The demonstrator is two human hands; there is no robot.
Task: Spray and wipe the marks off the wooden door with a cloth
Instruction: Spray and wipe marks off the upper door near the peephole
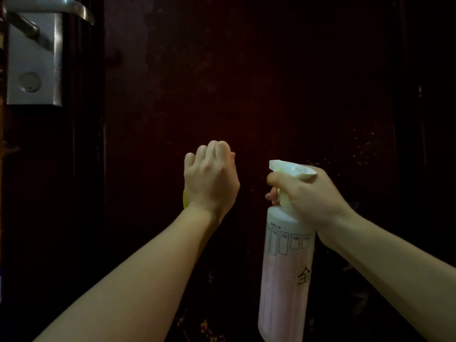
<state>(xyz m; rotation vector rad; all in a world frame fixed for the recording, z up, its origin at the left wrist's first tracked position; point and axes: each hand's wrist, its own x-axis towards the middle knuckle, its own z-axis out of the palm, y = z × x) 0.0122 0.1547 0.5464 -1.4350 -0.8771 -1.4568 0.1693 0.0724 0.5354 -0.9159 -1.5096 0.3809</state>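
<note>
A dark reddish-brown wooden door (246,82) fills the view, with faint smudges and pale specks on its right side. My left hand (211,176) is curled against the door panel at centre, and a sliver of yellow-green cloth (185,199) shows under its wrist; most of the cloth is hidden by the hand. My right hand (311,193) grips the neck of a white spray bottle (287,267) with pinkish liquid, fingers around the trigger, nozzle pointing left toward the door.
A silver metal lock plate (33,65) with a lever handle (49,8) and a round keyhole sits at the upper left on the door's stile. The lighting is dim.
</note>
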